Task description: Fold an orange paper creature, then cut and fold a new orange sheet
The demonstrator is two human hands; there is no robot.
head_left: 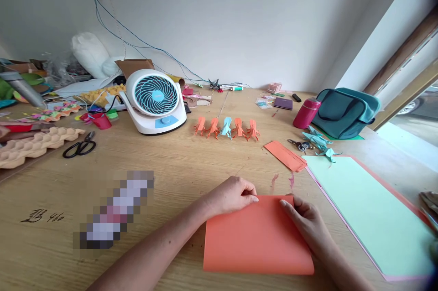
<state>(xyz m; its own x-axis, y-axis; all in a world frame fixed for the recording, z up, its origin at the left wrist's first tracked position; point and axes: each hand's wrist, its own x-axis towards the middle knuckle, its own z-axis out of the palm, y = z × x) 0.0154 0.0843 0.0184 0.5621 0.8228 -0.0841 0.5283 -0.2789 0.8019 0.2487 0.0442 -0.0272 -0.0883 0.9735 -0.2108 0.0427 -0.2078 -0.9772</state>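
Observation:
A large sheet of orange paper (258,236) lies in front of me, bent over on itself, with a rounded bend along the near side. At its far edge, the curled fingers and thumb of my left hand (236,195) pinch the paper. My right hand (306,218) grips the far right corner, thumb on top and fingers behind. Beyond the hands stands a row of several small folded paper figures; most are orange, like this orange figure (238,127), and the middle one is a light blue figure (226,127).
Orange paper strips (285,156) and a stack of pale green sheets (369,213) lie to the right. Behind them are keys (301,145), a pink bottle (307,113) and a teal bag (345,113). A white fan (155,101), black scissors (79,146) and an egg tray (37,146) are on the left.

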